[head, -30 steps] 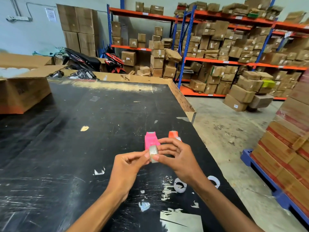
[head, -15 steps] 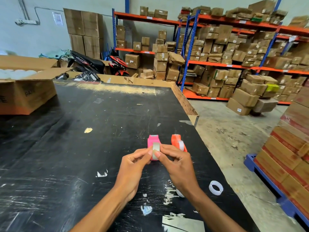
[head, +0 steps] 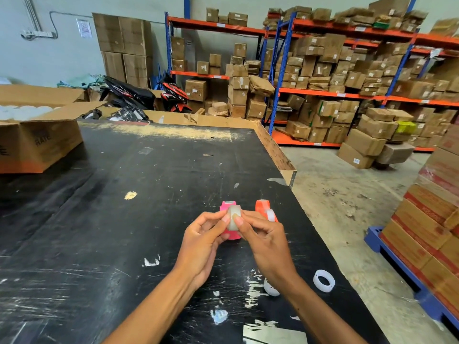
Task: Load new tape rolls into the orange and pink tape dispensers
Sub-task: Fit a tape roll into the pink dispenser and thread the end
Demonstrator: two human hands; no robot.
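Note:
Both hands meet over the black table point(head: 124, 244), pinching a small clear tape roll point(head: 234, 217) between their fingertips. My left hand point(head: 202, 247) grips the roll's left side and my right hand point(head: 267, 244) its right side. Just behind the roll stands the pink dispenser point(head: 226, 206), partly hidden by the roll and my fingers. The orange dispenser point(head: 263, 207) stands to its right with a white roll point(head: 270, 214) in it. A white empty core ring point(head: 323, 280) lies near the table's right edge. A second white ring point(head: 270, 289) is half hidden under my right wrist.
An open cardboard box point(head: 39, 142) sits at the table's far left. The table's right edge drops to a concrete floor. Stacked cartons on a blue pallet point(head: 387, 247) stand at the right. Shelving full of boxes and a motorbike are behind the table.
The hands stay closed on the tape roll and have turned it slightly between the fingertips. The view has shifted a little; the dispensers have not moved.

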